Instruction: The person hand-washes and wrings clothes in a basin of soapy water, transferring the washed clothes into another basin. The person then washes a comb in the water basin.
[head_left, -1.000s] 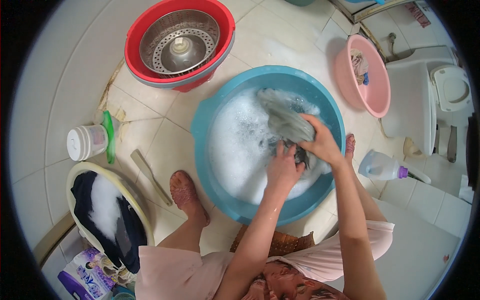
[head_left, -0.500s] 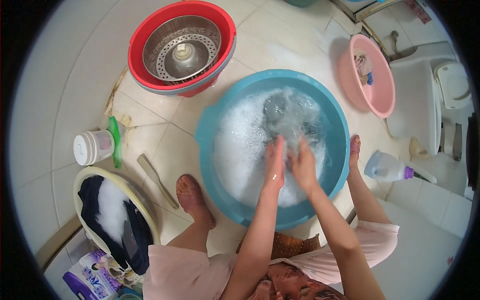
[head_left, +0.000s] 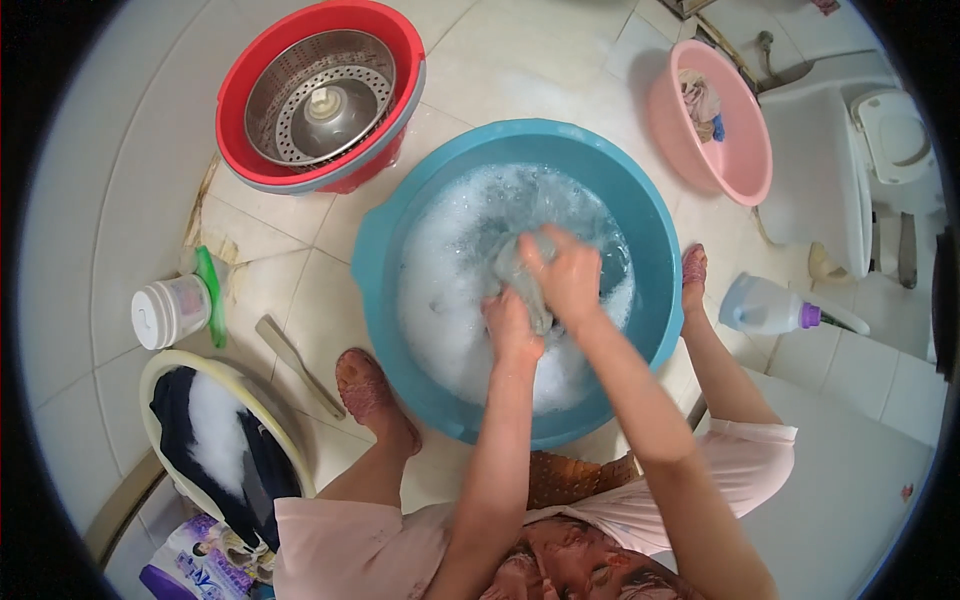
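Note:
A large blue basin (head_left: 655,250) of sudsy water (head_left: 440,270) stands on the floor in front of me. Over its middle I hold a wet, pale grey cloth (head_left: 512,266), bunched up at the water's surface. My left hand (head_left: 513,325) is closed round its lower end. The fingers of my right hand (head_left: 568,278) wrap the upper part, slightly farther away and to the right. Part of the cloth is hidden by my fingers and foam, so its exact kind cannot be made out.
A red spin-mop bucket (head_left: 405,70) with a metal basket stands far left. A pink basin (head_left: 740,170) holds some cloths. At left are a white tub (head_left: 165,312), a brush-like stick (head_left: 300,368) and a cream basin (head_left: 290,450) of dark clothes. A detergent bottle (head_left: 765,305) lies right.
My hands, open and apart from the cloth half a second ago, have taken hold of it and closed round it. The cloth has come nearer me, and my view has shifted slightly.

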